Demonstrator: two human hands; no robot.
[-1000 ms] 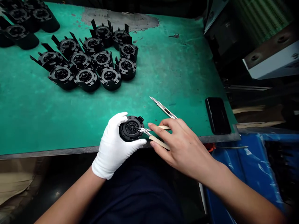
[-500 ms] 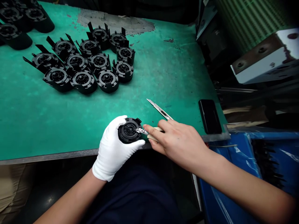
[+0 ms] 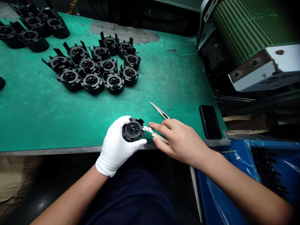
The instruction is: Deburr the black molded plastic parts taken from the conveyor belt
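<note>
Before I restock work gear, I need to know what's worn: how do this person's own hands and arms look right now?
The left hand wears a close-fitting white glove that ends at the wrist. The right hand is bare. Both forearms are bare as far as they show.

Gap between housings (image 3: 87, 66) and phone (image 3: 210, 122), knife (image 3: 159, 111) intruding; hands (image 3: 181, 139) nearside
</note>
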